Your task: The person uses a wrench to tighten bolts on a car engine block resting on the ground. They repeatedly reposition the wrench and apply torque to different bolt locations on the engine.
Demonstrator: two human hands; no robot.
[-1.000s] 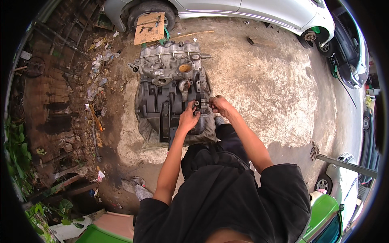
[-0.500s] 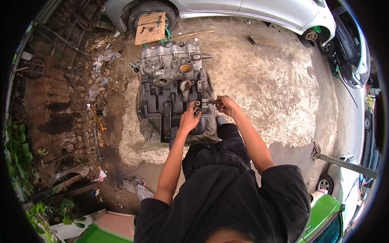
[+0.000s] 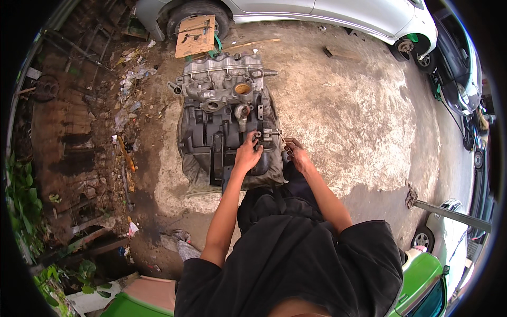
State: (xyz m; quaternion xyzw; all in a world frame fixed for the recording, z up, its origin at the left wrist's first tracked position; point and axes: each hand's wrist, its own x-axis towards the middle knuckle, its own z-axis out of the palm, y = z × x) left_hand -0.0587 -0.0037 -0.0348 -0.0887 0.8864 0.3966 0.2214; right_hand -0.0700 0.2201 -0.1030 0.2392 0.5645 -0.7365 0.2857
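A bare car engine [image 3: 198, 127], with a silver cylinder head [image 3: 224, 64] on its far side and a dark block nearer me, sits in front of me. My left hand [image 3: 248, 153] rests on the block's near right part, fingers spread beside a small round fitting. Just right of those fingertips is a small light metal bracket [image 3: 268, 134] at the engine's right edge. My right hand [image 3: 297, 153] is closed round a slim metal wrench [image 3: 283, 139], its far end at the bracket. The wrench's exact kind is too small to tell.
A cloth [image 3: 198, 186] lies under the engine. Behind it a cardboard sheet [image 3: 195, 46] with small dark parts leans by the wheel of a silver car [image 3: 317, 13]. Litter [image 3: 129, 84] is strewn at left. A flat wooden piece [image 3: 342, 54] lies far right.
My right hand has shifted slightly down and right, and the wrench has swung from nearly level to slanting toward me. My left hand stays on the engine.
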